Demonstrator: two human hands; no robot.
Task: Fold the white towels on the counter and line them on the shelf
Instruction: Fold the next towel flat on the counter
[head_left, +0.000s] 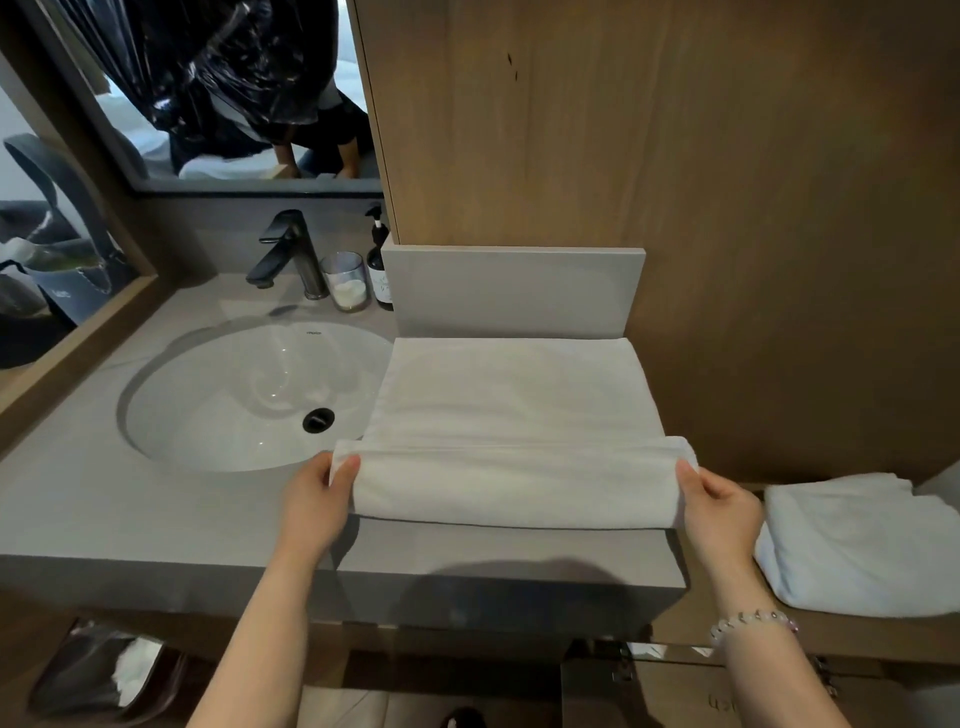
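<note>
Wood panel (727, 156) is seen from 12 to 3 o'clock. Grey counter (104, 519) is spread below it, 9 to 6 o'clock. White sink (218, 400) is set into the counter at 9 o'clock. White towel (514, 395) is laid flat on the counter at centre, far edge at the grey upstand (514, 291), near edge doubled over into a fold. Second towel (857, 540), folded, is placed on the wooden shelf (883, 639) at 4 o'clock, apart from the first. Left end of the fold is pinched by the left hand (317, 504), thumb on top. Right end is gripped by the right hand (722, 512) the same way. Black faucet (291, 249), soap bottle (379, 265) and glass (345, 280) are lined up at 11 o'clock behind the sink. Bead bracelet (753, 621) is worn on the right wrist.
</note>
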